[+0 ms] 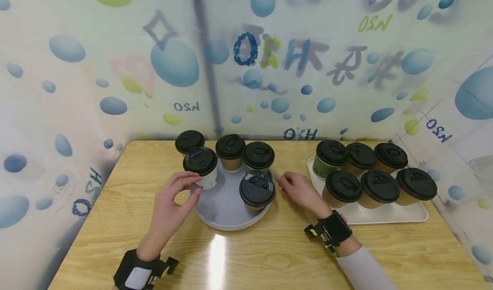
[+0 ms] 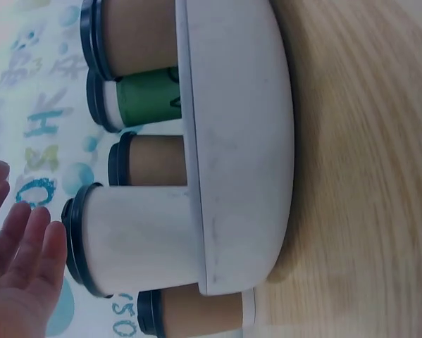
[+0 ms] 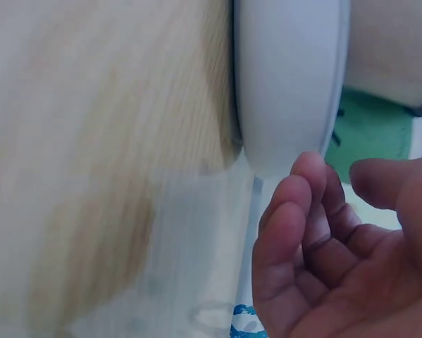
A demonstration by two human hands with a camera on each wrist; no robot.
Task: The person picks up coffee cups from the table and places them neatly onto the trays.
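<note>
A white paper cup with a black lid (image 1: 200,161) stands upright at the left of a round, pale grey tray (image 1: 219,215). My left hand (image 1: 175,200) is beside this cup, fingers extended and thumb spread from them. In the left wrist view the fingertips (image 2: 54,246) are right at the lid's edge, not wrapped round the cup. On the tray's right, my right hand (image 1: 298,189) hovers by the rim with its fingers loosely bent and nothing in them. Brown cups (image 1: 230,153) (image 1: 257,191) and a green cup (image 1: 258,157), all lidded, share the round tray.
Another black-lidded cup (image 1: 189,141) stands behind the white one, outside the tray's rim. To the right, a white rectangular tray (image 1: 408,213) carries several black-lidded cups in two rows. A patterned wall covering (image 1: 246,97) rises behind the wooden table (image 1: 154,161).
</note>
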